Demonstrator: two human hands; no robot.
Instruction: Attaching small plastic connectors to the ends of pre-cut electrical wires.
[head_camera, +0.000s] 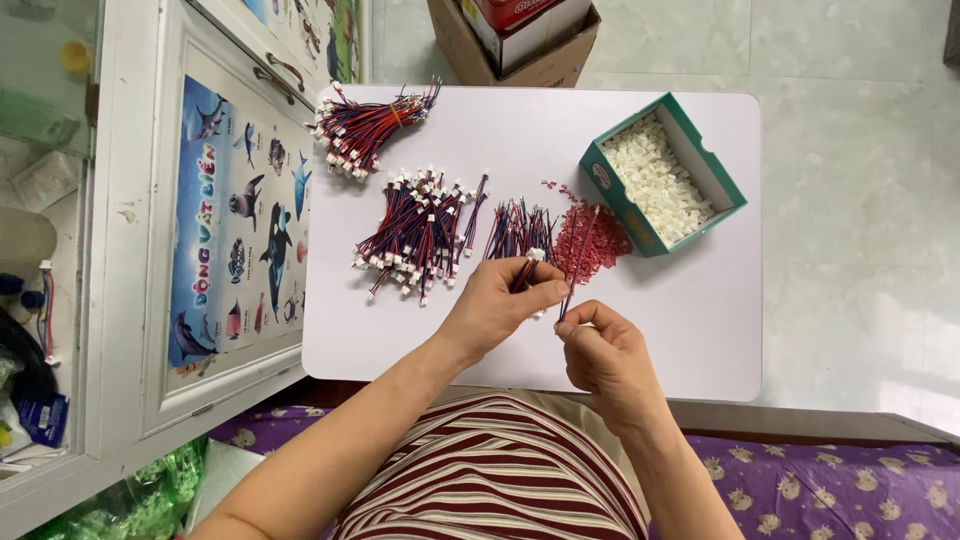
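My left hand (500, 300) pinches a short red-and-blue wire with a white connector (535, 256) at its tip, low over the white table (700, 310). My right hand (605, 350) holds a thin wire (578, 262) upright between thumb and finger, just right of the left hand. Beyond the hands lie a pile of wires with white connectors (420, 235), a smaller loose bunch of wires (518, 230) and a heap of red wires (590, 240). A bundled bunch of wires (365, 128) rests at the far left corner.
A teal cardboard box of small white connectors (660, 180) sits at the table's right. A brown carton (520, 40) stands on the tiled floor beyond. A white cabinet with a sea-animal poster (235, 230) runs along the left. Purple patterned fabric (830, 490) lies beside my lap.
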